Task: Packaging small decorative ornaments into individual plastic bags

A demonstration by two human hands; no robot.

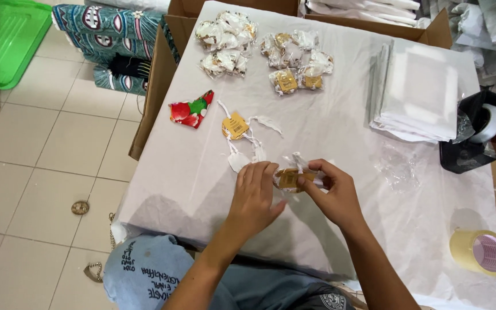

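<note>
Both hands meet at the middle of the white-covered table [162, 172]. My left hand [255, 195] and my right hand [331, 192] together pinch a small clear packet with a yellow card [290, 177] inside. Just above them lies a yellow tag with white strings and white pieces [237, 127]. A red and green patterned cloth piece [192, 109] rests further left. Two heaps of finished clear packets lie at the far side, one at the left [225, 43] and one at the right [297, 60].
A stack of clear plastic bags [417, 95] lies at the right, beside a black tape dispenser [475, 135]. A yellowish tape roll [480, 252] sits at the near right corner. Cardboard boxes [156, 86] with folded cloth stand left; a green tray [7, 37] is on the tiled floor.
</note>
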